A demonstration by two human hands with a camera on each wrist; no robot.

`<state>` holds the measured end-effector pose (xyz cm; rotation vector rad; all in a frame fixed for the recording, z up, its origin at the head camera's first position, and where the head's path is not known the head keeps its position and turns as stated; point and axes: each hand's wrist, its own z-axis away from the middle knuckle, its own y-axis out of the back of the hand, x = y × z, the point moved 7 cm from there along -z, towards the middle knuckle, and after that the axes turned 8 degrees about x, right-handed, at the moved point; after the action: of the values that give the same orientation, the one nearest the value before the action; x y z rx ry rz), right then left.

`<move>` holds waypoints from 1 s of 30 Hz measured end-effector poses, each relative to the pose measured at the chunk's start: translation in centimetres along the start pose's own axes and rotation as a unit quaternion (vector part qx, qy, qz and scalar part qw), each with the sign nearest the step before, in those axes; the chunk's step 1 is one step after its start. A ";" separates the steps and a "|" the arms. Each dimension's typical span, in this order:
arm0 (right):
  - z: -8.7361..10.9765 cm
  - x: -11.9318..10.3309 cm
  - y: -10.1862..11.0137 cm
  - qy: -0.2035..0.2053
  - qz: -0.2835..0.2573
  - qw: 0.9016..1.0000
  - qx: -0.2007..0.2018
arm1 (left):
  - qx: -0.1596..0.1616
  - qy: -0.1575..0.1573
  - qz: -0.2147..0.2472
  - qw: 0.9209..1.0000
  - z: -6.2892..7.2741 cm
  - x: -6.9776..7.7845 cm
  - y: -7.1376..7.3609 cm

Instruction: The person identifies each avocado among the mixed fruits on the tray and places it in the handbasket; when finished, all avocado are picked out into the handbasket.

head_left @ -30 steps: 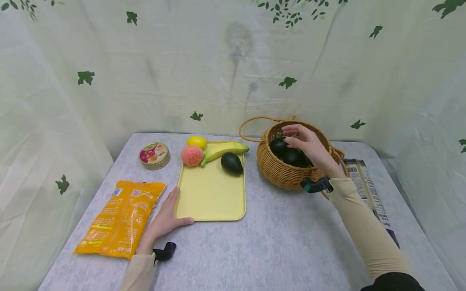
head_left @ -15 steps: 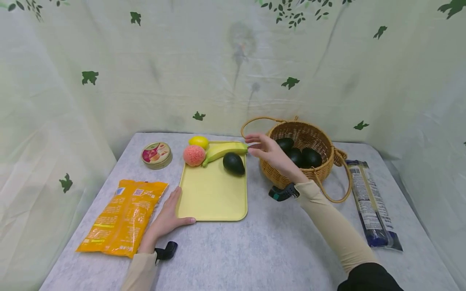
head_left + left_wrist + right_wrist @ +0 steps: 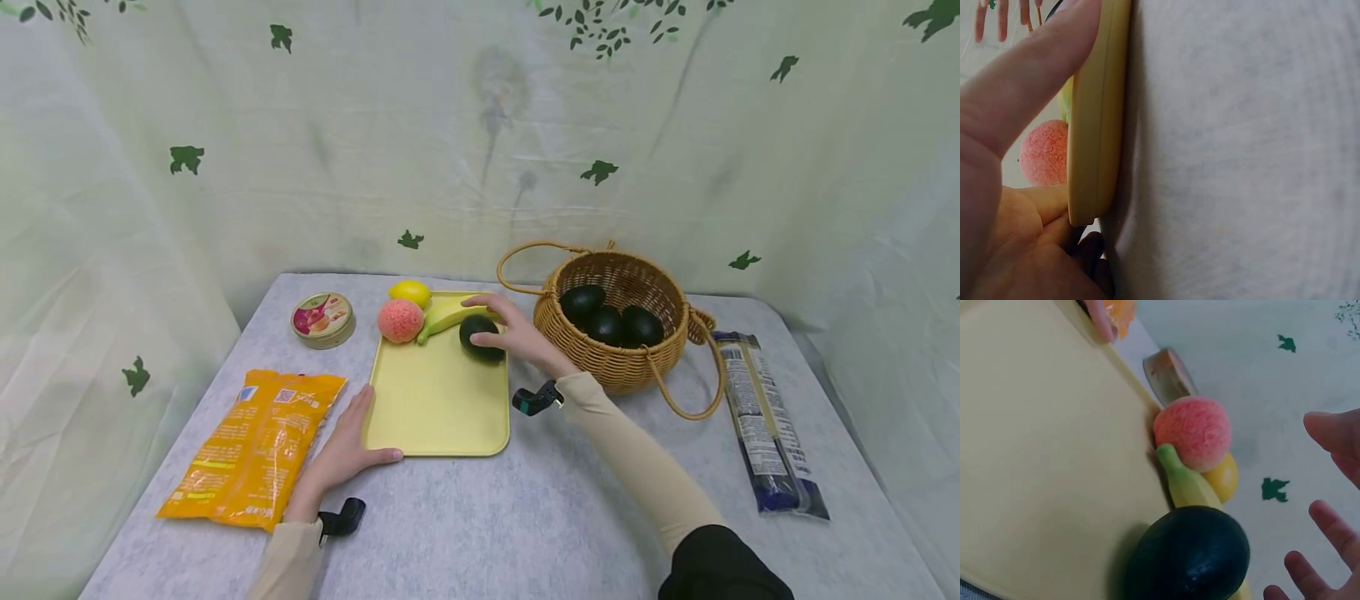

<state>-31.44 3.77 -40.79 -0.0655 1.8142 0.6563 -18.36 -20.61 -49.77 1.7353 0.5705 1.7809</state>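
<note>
In the head view my right hand (image 3: 521, 337) is over the back right of a yellow tray (image 3: 435, 417), fingers spread above a dark avocado (image 3: 471, 331). The right wrist view shows a gap between those fingertips and the avocado (image 3: 1191, 556). Behind it on the tray lies a banana (image 3: 442, 318), beside a pink, rough-skinned peach-like fruit (image 3: 400, 321) and a lemon (image 3: 410, 292). My left hand (image 3: 345, 450) rests against the tray's front left corner, fingers straight along the side. Its thumb (image 3: 1041, 69) touches the front rim in the left wrist view.
A wicker basket (image 3: 592, 358) with several dark avocados stands right of the tray, its handles sticking out. Farther right lies a long dark packet (image 3: 772, 433). On the left are a round tin (image 3: 322, 321) and an orange bag (image 3: 251, 450). A curtain hangs behind the table.
My right hand has come out of the basket and moved left, over the avocado on the tray. The left hand has stayed at the tray's corner.
</note>
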 end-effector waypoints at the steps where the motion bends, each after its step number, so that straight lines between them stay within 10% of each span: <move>1: -0.2 0.3 -0.2 0.001 0.012 1.000 -0.001 | 0.000 0.000 0.000 1.000 0.0 0.0 0.0; 20: -1.5 4.0 -2.3 -0.026 0.164 0.986 -0.001 | 0.003 -0.004 -0.002 1.000 -0.1 -0.1 0.0; 30: -1.3 1.6 -1.2 -0.039 0.098 0.994 0.042 | 0.003 -0.001 -0.004 1.000 -0.1 -0.3 -0.1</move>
<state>-32.69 2.61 -42.48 0.1931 1.7849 0.7097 -18.48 -20.70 -50.10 1.7361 0.5810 1.7729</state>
